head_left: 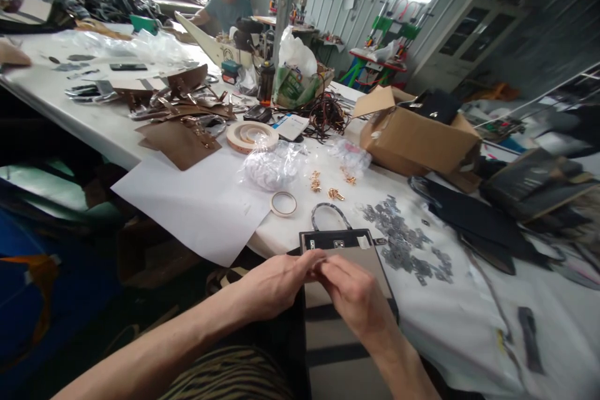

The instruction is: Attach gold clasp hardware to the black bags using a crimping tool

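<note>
A beige and black handbag panel (334,330) lies at the table edge before me, its curved, wrapped handle (332,206) pointing away. Near its top edge sits a small metal fitting (339,244), with a white patch (363,242) to the right. Above this panel my left hand (285,281) and my right hand (356,294) meet, fingertips pinched together. Whatever lies between the fingers is too small or hidden to name. Just right of the bag, many small grey metal plates (400,244) are spread out. Gold-coloured hardware pieces (335,194) lie in small piles beyond the handle.
A tape roll (283,204) and a plastic bag (272,165) lie beyond my left hand, near white paper (197,200). Brown leather pieces (180,140) are stacked farther left. A cardboard box (419,137) and black pieces (473,219) occupy the right. Another person (229,9) sits far back.
</note>
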`<state>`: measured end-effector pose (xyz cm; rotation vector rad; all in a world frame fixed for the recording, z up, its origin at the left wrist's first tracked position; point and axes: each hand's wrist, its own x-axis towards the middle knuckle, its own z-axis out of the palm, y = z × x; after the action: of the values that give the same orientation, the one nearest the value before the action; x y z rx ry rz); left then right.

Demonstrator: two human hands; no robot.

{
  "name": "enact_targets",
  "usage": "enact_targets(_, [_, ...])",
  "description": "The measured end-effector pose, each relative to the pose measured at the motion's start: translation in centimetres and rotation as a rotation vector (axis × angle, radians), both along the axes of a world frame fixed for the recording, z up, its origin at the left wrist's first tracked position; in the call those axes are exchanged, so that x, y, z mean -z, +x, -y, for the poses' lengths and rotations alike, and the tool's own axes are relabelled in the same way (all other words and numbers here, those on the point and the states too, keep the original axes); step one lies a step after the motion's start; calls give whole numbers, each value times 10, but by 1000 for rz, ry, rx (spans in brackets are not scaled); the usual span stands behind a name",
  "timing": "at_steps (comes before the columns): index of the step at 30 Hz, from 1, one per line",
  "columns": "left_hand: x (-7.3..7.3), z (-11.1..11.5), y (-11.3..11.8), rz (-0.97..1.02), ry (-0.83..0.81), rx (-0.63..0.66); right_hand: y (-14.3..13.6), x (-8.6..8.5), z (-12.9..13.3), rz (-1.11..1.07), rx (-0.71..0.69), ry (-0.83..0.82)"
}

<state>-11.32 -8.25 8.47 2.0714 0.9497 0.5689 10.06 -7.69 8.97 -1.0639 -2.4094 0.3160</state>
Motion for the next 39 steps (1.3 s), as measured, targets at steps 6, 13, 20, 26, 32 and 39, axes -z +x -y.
enact_targets(6, [9, 3, -5, 161, -224, 6, 0, 4, 31, -21, 11, -66])
enact_targets(13, [55, 3, -23, 486, -729, -323, 34, 5, 31, -320, -113, -146])
enact_targets(20, [58, 33, -5, 369, -431, 16, 94, 52, -80, -271, 192, -426])
enact_targets(26, [65, 41, -4, 362, -227, 24, 90, 69, -93, -202, 185, -594])
enact_targets(32, [70, 34, -5, 426, -268, -21, 83, 81, -96, -226, 206, -519])
enact_targets(39, [73, 26, -10, 276, -297, -73, 76, 76, -114, -147, 262, -590])
